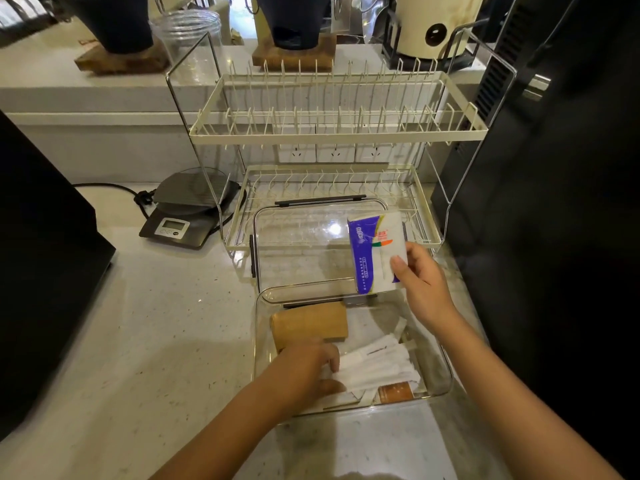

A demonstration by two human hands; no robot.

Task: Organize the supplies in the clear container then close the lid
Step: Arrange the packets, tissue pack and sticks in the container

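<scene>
The clear container [440, 372] sits open on the counter [166, 341] beneath both hands, holding a brown paper tube [308, 323] just beyond the left hand [304, 367], white wrapped sticks [377, 363] under its fingers, and an orange packet [394, 392] to its right. The clear lid [301, 244] lies just past the container's far rim, partly on the dish rack [332, 133], with bare counter to the left. The left hand presses down on the sticks, while the right hand [420, 282] pinches a blue-and-white tissue pack [372, 251] upright above the far rim.

Kitchen or café counter: speckled worktop [145, 327], two-tier dish rack [332, 133], digital scale [183, 220], wall sockets [334, 154], pour-over drippers on wooden stands [294, 55].
</scene>
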